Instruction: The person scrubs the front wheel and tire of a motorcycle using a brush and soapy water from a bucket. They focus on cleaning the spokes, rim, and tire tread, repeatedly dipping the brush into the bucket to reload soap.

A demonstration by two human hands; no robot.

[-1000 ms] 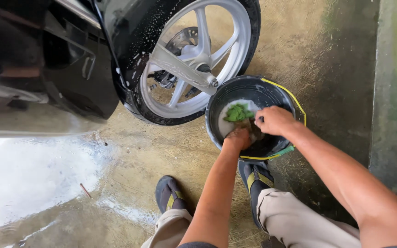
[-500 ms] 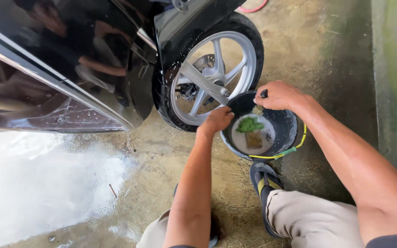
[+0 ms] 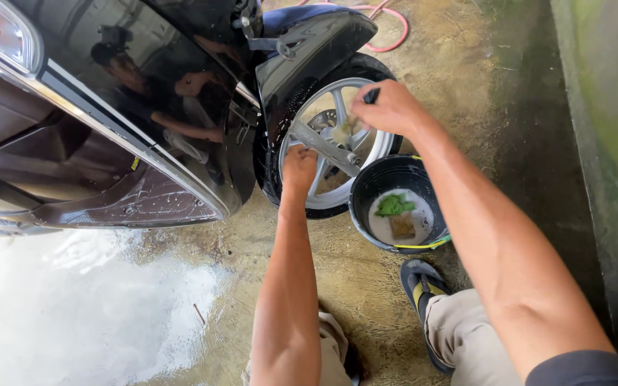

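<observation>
Right hand point(image 3: 389, 107) first: the fingers are clenched round something small and dark, a handle of some kind sticking out the top of the fist, and there's a pale blurry bit under the palm right against the silver spoked alloy wheel point(image 3: 337, 143). Can't tell exactly what tool it is, too blurred. Left hand point(image 3: 299, 166) is lower down on the same wheel, fingers curled onto a spoke near the grey swingarm bar point(image 3: 323, 146) that crosses the hub. Whether it's actually gripping or just braced there, I can't tell from here.

Going outward, the wheel sits in a black rubber tyre point(image 3: 270, 168) under a glossy black mudguard point(image 3: 309, 43), part of a shiny dark scooter body point(image 3: 109, 129) on the left. Just right of the tyre, touching or nearly, is a round black plastic bucket point(image 3: 366, 196) with soapy water, a green rag point(image 3: 393, 205) and a brown sponge point(image 3: 402, 226) in it. Below that, a sandalled foot point(image 3: 423, 282) on wet concrete floor point(image 3: 366, 300), foamy water pooled on the left, pink hose point(image 3: 388, 32) up top.
</observation>
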